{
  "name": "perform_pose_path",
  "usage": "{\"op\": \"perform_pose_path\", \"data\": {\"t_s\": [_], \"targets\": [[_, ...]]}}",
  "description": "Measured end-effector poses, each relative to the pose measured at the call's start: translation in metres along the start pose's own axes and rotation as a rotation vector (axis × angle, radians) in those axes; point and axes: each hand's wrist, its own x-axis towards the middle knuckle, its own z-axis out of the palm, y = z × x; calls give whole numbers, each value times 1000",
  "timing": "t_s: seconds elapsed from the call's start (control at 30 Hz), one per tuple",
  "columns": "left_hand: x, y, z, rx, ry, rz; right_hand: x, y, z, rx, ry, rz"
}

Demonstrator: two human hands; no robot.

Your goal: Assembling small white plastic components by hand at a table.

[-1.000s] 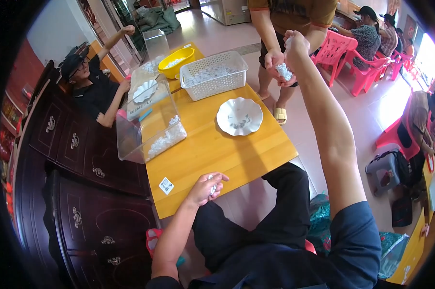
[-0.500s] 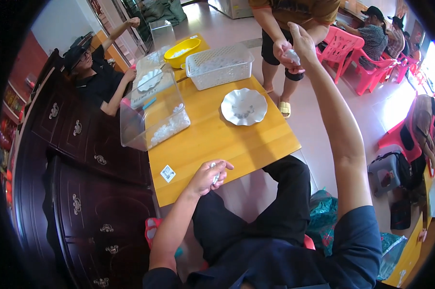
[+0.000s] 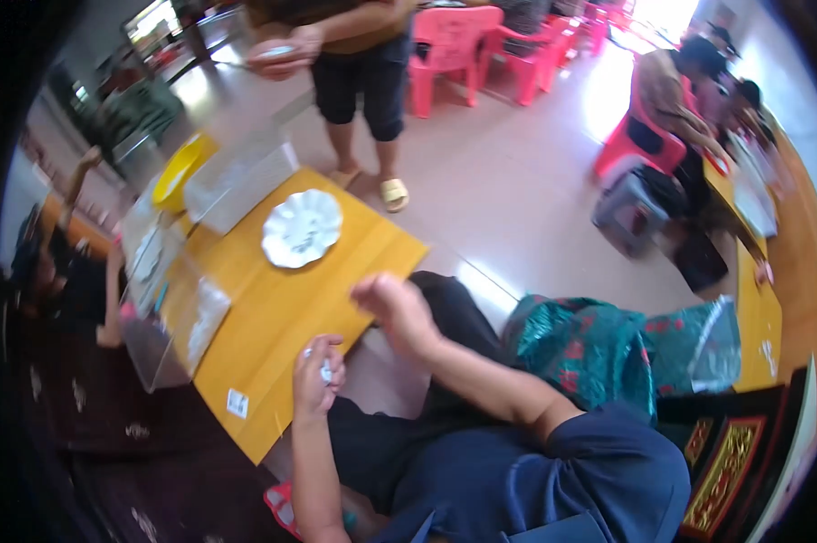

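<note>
My left hand [image 3: 318, 373] is at the near edge of the yellow wooden table [image 3: 273, 317], fingers closed around a small white object [image 3: 326, 369]. My right hand [image 3: 392, 306] hovers just right of the table's near corner, blurred, with its fingers curled and nothing visible in them. A white scalloped plate [image 3: 302, 228] lies on the table beyond both hands. A standing person [image 3: 359, 63] at the table's far end holds something pale in both hands.
A clear plastic box [image 3: 169, 330], a white basket [image 3: 241, 176] and a yellow bowl [image 3: 178, 167] stand along the table's left and far side. Another person [image 3: 69, 281] sits at the left. A teal bag [image 3: 598, 348] lies on the floor to my right, with pink chairs [image 3: 454, 45] behind.
My right arm, which was stretched up to the standing person's hands, has come back down to the table's near corner. The view has swung right. My left hand stays at the table edge.
</note>
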Motion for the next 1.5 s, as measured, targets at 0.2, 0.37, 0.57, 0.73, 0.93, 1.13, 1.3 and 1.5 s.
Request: {"op": "perform_pose_path", "data": {"t_s": [0.2,0.37,0.57,0.73,0.93,1.13,1.3,1.5], "targets": [[16,-9,61,215,95,244,-64,45,-14,450,-6,643],[10,-30,68,843,173,643,-47,77,-7,660,17,667],[2,-24,75,1205,211,972,-43,59,-12,757,-224,571],[-12,-12,65,1210,272,910,-32,82,-19,898,-448,680],[-21,-2,42,1356,413,979,-31,88,3,825,-413,739],[-24,-5,27,1329,471,936,-28,98,7,596,-258,761],[-27,14,20,891,588,934,-19,91,27,901,-149,974],[-29,13,-2,1070,623,950,-5,83,36,760,-70,919]]}}
